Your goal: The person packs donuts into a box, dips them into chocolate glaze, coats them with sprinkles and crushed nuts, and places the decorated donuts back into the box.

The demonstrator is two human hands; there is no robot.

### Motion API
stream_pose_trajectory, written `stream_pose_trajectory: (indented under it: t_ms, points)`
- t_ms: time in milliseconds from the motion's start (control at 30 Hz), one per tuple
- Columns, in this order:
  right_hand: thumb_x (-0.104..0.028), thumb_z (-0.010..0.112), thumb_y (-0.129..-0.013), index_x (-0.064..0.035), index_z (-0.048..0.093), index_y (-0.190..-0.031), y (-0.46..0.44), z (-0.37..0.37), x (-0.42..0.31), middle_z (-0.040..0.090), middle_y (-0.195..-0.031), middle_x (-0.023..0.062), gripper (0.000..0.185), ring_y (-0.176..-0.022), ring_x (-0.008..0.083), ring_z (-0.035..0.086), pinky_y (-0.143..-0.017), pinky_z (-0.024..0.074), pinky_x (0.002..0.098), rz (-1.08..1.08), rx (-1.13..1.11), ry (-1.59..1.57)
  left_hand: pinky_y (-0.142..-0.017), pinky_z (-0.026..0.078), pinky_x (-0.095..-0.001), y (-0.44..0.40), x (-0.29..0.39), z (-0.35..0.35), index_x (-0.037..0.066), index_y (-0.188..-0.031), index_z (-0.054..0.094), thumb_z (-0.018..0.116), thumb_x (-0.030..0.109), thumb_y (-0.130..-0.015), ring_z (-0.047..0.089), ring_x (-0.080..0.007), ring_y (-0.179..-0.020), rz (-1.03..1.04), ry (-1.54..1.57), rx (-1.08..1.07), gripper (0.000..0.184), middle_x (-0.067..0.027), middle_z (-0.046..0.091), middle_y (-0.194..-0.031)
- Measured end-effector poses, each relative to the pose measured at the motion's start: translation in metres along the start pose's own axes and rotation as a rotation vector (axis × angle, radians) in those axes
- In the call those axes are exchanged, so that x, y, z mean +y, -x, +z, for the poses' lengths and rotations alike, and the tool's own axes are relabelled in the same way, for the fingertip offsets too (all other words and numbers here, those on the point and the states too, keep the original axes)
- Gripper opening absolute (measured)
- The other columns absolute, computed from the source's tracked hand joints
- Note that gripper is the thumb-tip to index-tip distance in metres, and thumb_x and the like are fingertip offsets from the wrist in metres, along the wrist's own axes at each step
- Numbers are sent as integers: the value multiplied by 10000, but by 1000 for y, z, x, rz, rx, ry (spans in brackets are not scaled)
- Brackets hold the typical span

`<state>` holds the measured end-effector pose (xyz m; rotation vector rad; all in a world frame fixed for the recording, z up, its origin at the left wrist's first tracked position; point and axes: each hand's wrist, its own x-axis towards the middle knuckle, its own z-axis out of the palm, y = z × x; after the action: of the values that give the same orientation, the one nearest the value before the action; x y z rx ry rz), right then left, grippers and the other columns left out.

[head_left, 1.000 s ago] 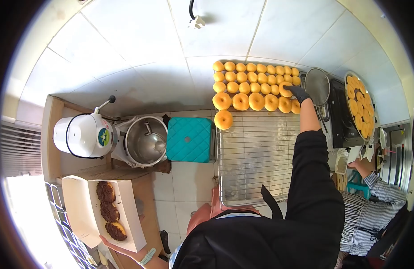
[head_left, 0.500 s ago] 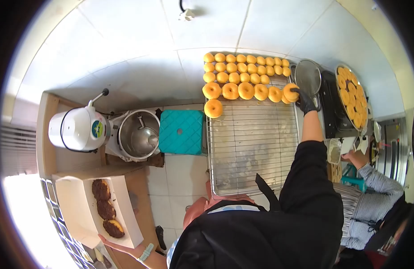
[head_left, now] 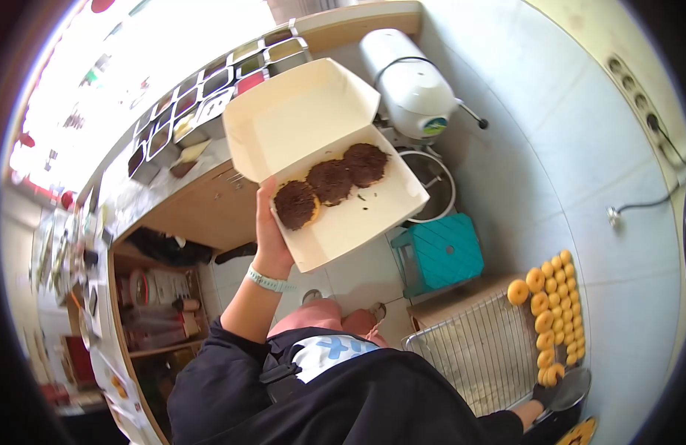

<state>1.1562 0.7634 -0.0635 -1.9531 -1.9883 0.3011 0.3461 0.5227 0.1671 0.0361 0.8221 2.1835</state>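
My left hand (head_left: pixel 269 236), with a pale watch band at the wrist, grips the near left side of an open white cardboard box (head_left: pixel 350 236). Three doughnuts with dark chocolate topping (head_left: pixel 331 182) lie in a row inside it, and some crumbs sit on its floor. At the lower right, my right hand (head_left: pixel 540 396) in a black glove is closed at a plain golden doughnut (head_left: pixel 553 374), at the end of the rows on the wire rack (head_left: pixel 480 352). A round mesh strainer (head_left: pixel 570 390) overlaps part of that hand, so its fingers show only partly.
A white stand mixer (head_left: pixel 413 81) with a metal bowl stands beyond the box. Beside it is a teal stool (head_left: pixel 448 251). Metal topping containers (head_left: pixel 217 81) line the counter at upper left. Open shelves (head_left: pixel 159 311) are below. Small round doughnuts (head_left: pixel 567 297) fill the rack's wall side.
My view has swung left toward the counter. The box in my left hand is now raised in front of me. My right hand stays by the doughnut at the rack's end.
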Motion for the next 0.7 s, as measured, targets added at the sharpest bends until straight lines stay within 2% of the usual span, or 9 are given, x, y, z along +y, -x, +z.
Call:
stream_pose_trajectory:
  t_ms: [33,67,100,167,300,433,500,600,700]
  points:
    - [-120,634,-692,-11,409,-1202,9,0,-7,454,-1222,91,568,-1176,222,401,-1029,298,323,-68,145,289,-877,476,-381,4,6,-4,9,-1213,455,500,442,-854,571,-257,-1006,-7,10,-21,564,-144,559,-1142]
    - [-166,627,-729,-11,448,-1156,4,24,36,470,-1188,76,489,-1141,206,431,-1043,271,304,19,223,-61,-880,476,-385,12,4,-12,9,-1220,449,500,446,-852,571,-260,-1009,9,10,-17,573,-146,555,-1147]
    - [-168,621,-735,-14,450,-1145,3,22,12,472,-1176,73,470,-1130,203,436,-1034,278,306,127,341,-199,-883,476,-388,16,10,-19,10,-1226,442,500,450,-851,571,-263,-1011,20,12,-10,581,-148,552,-1151]
    - [-172,607,-747,-20,454,-1122,-8,21,-69,476,-1152,69,433,-1108,197,446,-1014,294,311,213,498,-419,-883,479,-390,24,25,-35,10,-1235,434,500,451,-850,574,-264,-1012,44,18,15,589,-151,543,-1162]
    - [-179,581,-770,-33,462,-1078,-21,31,-240,485,-1103,59,361,-1064,183,466,-975,325,321,92,525,-748,-888,474,-386,55,52,-77,17,-1244,424,496,445,-854,566,-255,-1027,136,26,72,584,-142,535,-1175]
    - [-187,555,-794,-45,470,-1033,-2,48,-381,494,-1055,50,290,-1020,170,486,-935,357,331,-24,338,-1120,-899,462,-366,96,96,-126,16,-1244,418,496,443,-854,551,-249,-1049,254,31,121,584,-140,520,-1196]
    - [-191,541,-806,-52,474,-1010,18,63,-445,499,-1030,46,256,-998,164,496,-915,372,336,-51,177,-1317,-865,476,-351,124,121,-148,-8,-1205,441,475,435,-860,571,-240,-997,330,59,131,563,-146,544,-1143]
    - [-196,522,-824,-61,480,-977,68,101,-539,505,-994,39,209,-965,154,511,-886,396,343,-20,-138,-1563,-857,479,-346,172,165,-195,-18,-1198,444,463,432,-867,575,-239,-989,457,63,192,560,-153,553,-1126]
    - [-202,502,-842,-71,486,-943,147,148,-639,512,-958,32,167,-932,144,525,-856,419,350,117,-524,-1777,-870,476,-353,223,211,-254,0,-1218,433,468,417,-874,570,-235,-1014,595,22,273,542,-146,549,-1144]
